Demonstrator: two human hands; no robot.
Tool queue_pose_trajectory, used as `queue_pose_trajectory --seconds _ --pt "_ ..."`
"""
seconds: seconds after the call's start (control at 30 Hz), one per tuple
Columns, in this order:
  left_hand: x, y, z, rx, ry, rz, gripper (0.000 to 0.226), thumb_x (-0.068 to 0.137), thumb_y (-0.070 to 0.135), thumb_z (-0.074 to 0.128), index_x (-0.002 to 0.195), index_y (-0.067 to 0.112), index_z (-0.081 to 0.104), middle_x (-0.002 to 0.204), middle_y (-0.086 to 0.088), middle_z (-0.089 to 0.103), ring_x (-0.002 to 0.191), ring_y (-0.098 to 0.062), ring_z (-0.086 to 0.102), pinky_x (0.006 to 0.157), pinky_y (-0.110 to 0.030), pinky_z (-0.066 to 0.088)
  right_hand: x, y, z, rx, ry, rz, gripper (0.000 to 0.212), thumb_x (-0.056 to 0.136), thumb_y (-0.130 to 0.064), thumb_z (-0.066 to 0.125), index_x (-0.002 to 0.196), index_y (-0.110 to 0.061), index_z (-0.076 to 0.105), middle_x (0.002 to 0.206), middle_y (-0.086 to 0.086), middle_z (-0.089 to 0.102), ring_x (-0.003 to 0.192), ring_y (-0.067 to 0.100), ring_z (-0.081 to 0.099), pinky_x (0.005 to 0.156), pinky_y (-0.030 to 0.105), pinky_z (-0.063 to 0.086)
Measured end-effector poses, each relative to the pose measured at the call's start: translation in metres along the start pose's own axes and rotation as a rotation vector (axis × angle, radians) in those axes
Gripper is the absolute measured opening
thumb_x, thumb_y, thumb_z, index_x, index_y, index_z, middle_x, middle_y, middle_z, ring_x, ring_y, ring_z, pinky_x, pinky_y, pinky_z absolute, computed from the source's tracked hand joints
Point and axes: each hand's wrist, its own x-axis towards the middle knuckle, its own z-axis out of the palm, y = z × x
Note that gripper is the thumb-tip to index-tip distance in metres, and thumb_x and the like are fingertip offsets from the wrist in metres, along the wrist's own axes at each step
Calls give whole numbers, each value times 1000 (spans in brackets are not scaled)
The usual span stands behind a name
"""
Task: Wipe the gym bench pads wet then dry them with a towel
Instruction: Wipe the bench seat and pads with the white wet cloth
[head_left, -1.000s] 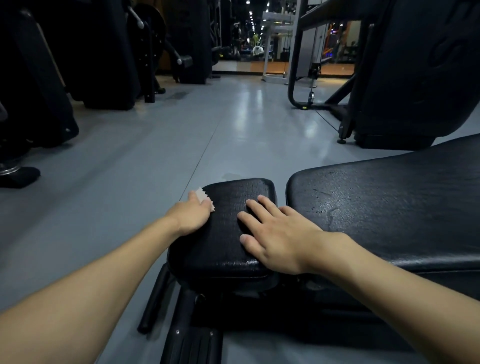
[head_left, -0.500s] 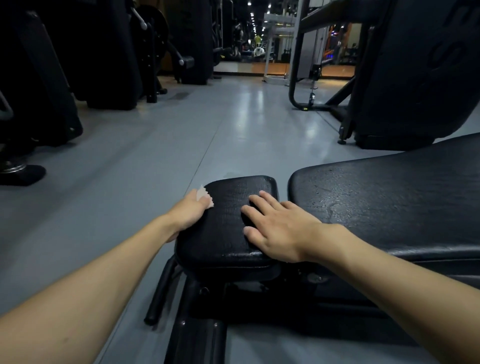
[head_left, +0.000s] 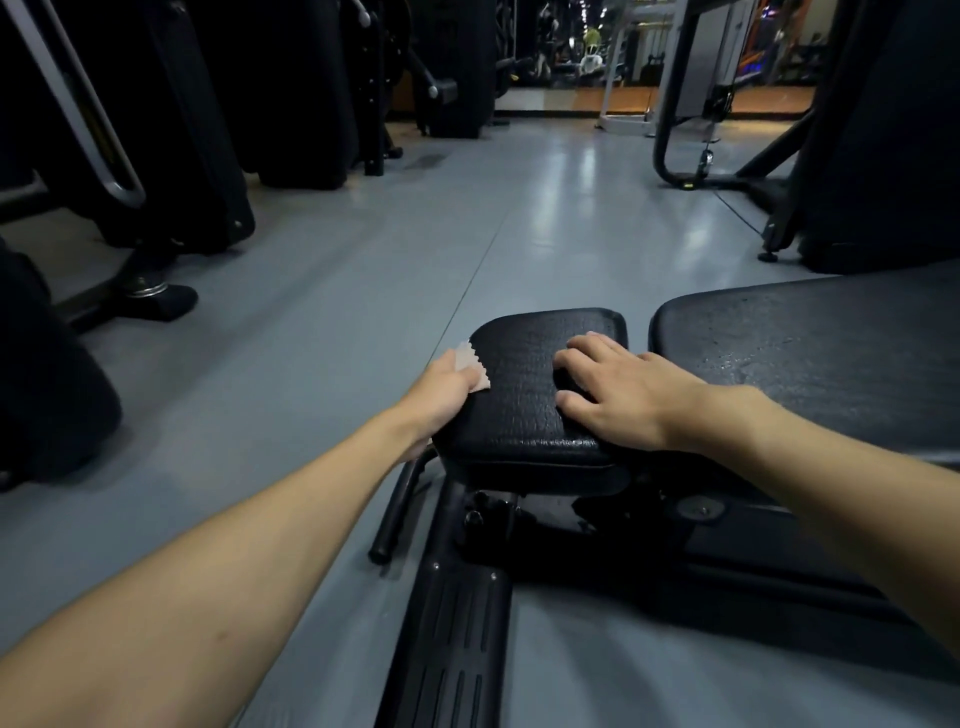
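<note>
Fingers (head_left: 582, 344) of the right hand (head_left: 623, 395) lie spread and only slightly bent on top of the black seat pad (head_left: 524, 415), palm down near its right edge, holding nothing. Across the pad from them, the left hand (head_left: 441, 389) sits against the pad's left side, its fingers mostly hidden over the edge; it pinches a small pale wipe (head_left: 471, 364) with a zigzag edge, which pokes up past the thumb and lies against the pad's upper left rim. Just right of the right fingertips, past a narrow gap, begins the larger black back pad (head_left: 810, 353), whose cracked surface glistens with scattered specks near that gap. Below both wrists, the bench's dark frame (head_left: 452, 639) runs toward the camera, and a black handle bar (head_left: 397, 514) slants down under the left wrist. Grey gym floor (head_left: 467, 234) stretches away beyond the fingertips, with dark machines (head_left: 171, 171) far off to the left of the left hand and another machine (head_left: 883, 156) beyond the back pad
</note>
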Motion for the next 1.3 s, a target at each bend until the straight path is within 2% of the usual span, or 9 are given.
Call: queue_pose_trajectory --seconds 0.1,0.17,0.3,0.4,0.5,0.7,0.97,1.2,1.3 --pt "-22 -10 3 29 69 67 46 101 21 38 147 15 38 138 5 46 120 -11 44 81 -3 34 3 1 -3 54 18 21 44 97 -52 37 133 -28 44 143 -7 38 136 11 33 104 44 37" --pt "-38 -22 6 59 106 110 56 100 33 36 153 19 27 156 4 29 135 -3 28 100 -11 19 6 1 -3 78 10 35 41 97 -53 38 131 -31 45 143 -8 39 134 12 37 103 45 36" --pt "-68 -50 11 187 35 228 70 93 51 29 156 31 7 161 18 -5 131 23 -6 110 -15 2 10 4 -3 119 8 42 36 99 -51 38 127 -32 48 142 -10 40 131 14 42 103 46 35" --pt "-79 -72 -2 526 -18 421 60 101 49 25 151 48 -6 161 17 -18 142 8 -20 120 -34 -3 11 8 -4 179 3 12 33 101 -43 39 126 -28 53 140 -5 43 128 18 46 105 45 38" --pt "-72 -79 -19 844 21 540 69 103 36 37 146 56 -13 164 8 -9 150 -12 -3 120 -41 3 11 10 -6 205 9 -17 31 102 -35 41 125 -23 58 138 -1 47 125 21 49 106 42 38" --pt "-55 -69 -25 1057 0 801 73 98 30 50 154 32 4 163 -6 10 151 -15 -4 122 -40 3 4 18 -7 -33 57 0 34 104 -38 30 127 -29 54 136 -13 51 133 7 42 118 55 7" --pt "-60 -47 -5 1160 2 1043 63 98 12 53 153 4 22 155 -15 29 147 -28 22 120 -45 17 13 30 -15 -6 34 22 33 104 -39 31 118 -24 56 128 -3 58 119 22 54 96 40 35" --pt "-68 -8 49 1202 -62 1224 65 89 -4 47 151 1 28 153 -23 32 143 -35 28 120 -44 18 13 39 -17 1 46 62 34 103 -31 36 131 -26 53 143 -5 51 127 19 50 105 39 30" --pt "-59 -5 50 1243 -90 1223 67 95 12 53 154 6 22 157 -19 28 146 -32 24 118 -46 23 7 41 -17 -123 -34 132 45 104 -38 29 148 -33 37 160 -3 30 146 19 26 116 49 16"
